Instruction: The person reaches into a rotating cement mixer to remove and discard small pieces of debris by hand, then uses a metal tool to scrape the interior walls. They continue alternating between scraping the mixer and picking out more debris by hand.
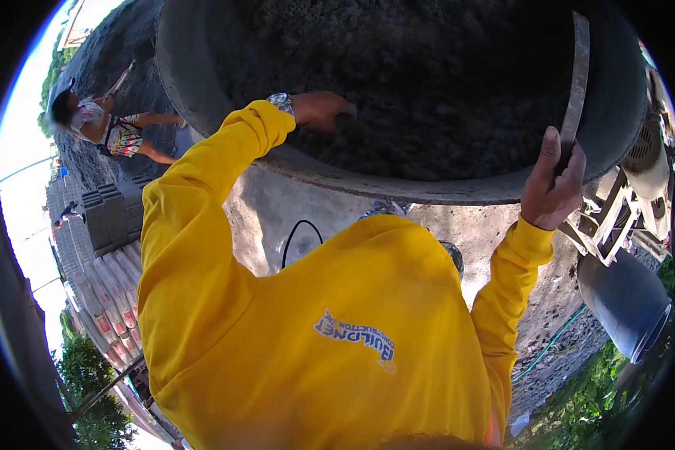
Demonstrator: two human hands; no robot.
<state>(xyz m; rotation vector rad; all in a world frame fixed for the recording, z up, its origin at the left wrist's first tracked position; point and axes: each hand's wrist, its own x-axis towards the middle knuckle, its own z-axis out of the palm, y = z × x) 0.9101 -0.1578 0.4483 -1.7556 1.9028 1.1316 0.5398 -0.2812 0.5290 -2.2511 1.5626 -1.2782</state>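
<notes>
A large round metal drum (394, 182), its inside dark and crusted with a grey, earthy mix, fills the top of the view. Over the near left part of its rim reaches my left hand (324, 112), with a silvery watch on the wrist. Its fingers point into the drum and are dark and blurred, so whether they hold anything does not show. My right hand (553, 180), at the drum's near right rim, is closed round the lower end of a long flat metal bar (577, 75). The bar stands up from the hand across the right inside of the drum.
At the left a person (112, 124) stands by a dark heap of sand (139, 94), holding a long handle. Grey hollow blocks (112, 217) and stacked printed bags (112, 300) lie below. To the right are a metal frame (611, 217) and a blue-grey barrel (626, 304).
</notes>
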